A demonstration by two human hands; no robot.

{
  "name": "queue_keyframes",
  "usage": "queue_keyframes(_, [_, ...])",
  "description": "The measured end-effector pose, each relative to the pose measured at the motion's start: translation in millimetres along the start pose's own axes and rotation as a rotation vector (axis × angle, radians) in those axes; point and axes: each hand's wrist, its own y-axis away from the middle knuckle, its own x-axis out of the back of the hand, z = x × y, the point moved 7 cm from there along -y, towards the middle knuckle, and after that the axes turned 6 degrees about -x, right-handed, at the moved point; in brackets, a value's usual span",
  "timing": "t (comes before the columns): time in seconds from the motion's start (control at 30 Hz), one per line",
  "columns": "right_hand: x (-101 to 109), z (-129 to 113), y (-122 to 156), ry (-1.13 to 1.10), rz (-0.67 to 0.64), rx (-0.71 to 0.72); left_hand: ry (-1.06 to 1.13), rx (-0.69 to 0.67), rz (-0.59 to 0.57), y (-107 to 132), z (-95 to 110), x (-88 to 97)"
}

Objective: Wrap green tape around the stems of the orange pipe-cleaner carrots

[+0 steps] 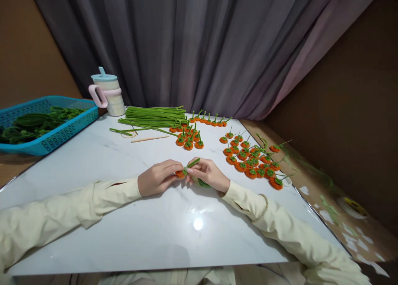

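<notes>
Fingers of our left hand are drawn nearly together, pinching 1 small orange piece from its left side. Our right hand has thumb and fingertips closed to a narrow pinch at the base of its green stem, which slants up to the right. The piece sits between our 2 hands, just above the near half of the white table; where our fingertips meet it, the detail is too small to tell. Green material shows under our right palm, and we cannot tell whether we hold it.

Cream sleeves cover both our forearms. Ahead of us, a bunch of green stalks lies crosswise, with a thin stick and a loop on its near side. Beside the stalks' right end stands a cluster of stemmed orange pieces, and behind it a row of more. To our right is a larger group with thin stems. At our far left, a blue basket holds green leaves, near a cup with a pink handle. A grey curtain hangs behind.
</notes>
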Motion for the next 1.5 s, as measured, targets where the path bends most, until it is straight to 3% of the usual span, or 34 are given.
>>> queue_keyframes(0.17, [0.0, -0.7, 0.1, -0.006, 0.008, 0.002, 0.007, 0.088, 0.03, 2.3, -3.9, 1.8])
queue_keyframes(0.53, [0.2, -2.8, 2.4, -0.014, 0.01, -0.013, -0.006, -0.015, 0.014, -0.8, 1.7, 1.0])
queue_keyframes(0.83, [-0.1, -3.7, 1.4, 0.009, 0.014, -0.008, 0.001, 0.067, 0.021, 1.4, -2.4, 1.0])
queue_keyframes(1.1, [0.3, -3.9, 0.8, 0.034, 0.025, 0.005, -0.052, -0.005, 0.01, -1.0, 1.4, 1.4])
queue_keyframes(1.37, [0.7, -3.0, 0.1, 0.047, 0.038, -0.001, -0.046, 0.093, 0.045, 2.0, -3.0, 3.3])
queue_keyframes(1.5, [0.5, -3.8, 0.2, 0.064, 0.041, 0.003, -0.001, 0.049, 0.039, 1.8, -0.7, 2.0])
